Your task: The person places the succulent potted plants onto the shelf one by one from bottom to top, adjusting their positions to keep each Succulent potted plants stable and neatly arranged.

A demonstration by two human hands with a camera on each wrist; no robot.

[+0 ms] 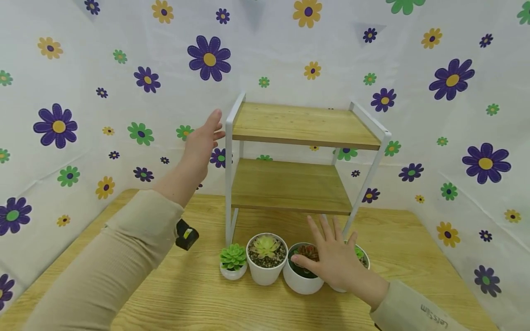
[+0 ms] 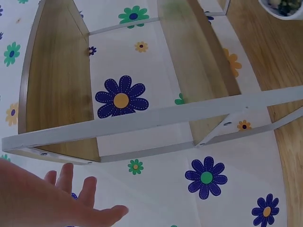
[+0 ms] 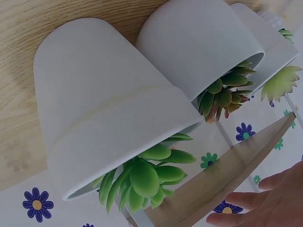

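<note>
A two-tier shelf rack (image 1: 304,126) with wooden boards and a white frame stands on the table. My left hand (image 1: 200,146) is raised beside its upper left post, fingers extended; the left wrist view shows the fingers near the white frame (image 2: 156,118), gripping nothing. My right hand (image 1: 336,259) is spread over the potted succulents in front of the rack, holding none. Beneath it are a reddish succulent (image 1: 307,253) and a green succulent (image 3: 147,182) in a tall white pot (image 3: 109,104), partly hidden in the head view. A pale yellow-green succulent (image 1: 265,247) stands further left.
A small green succulent (image 1: 233,257) in a white pot ends the row on the left. Near my left sleeve is a small black object (image 1: 187,235). White cloth with printed flowers (image 1: 209,59) surrounds the wooden table (image 1: 198,294) behind and at the sides.
</note>
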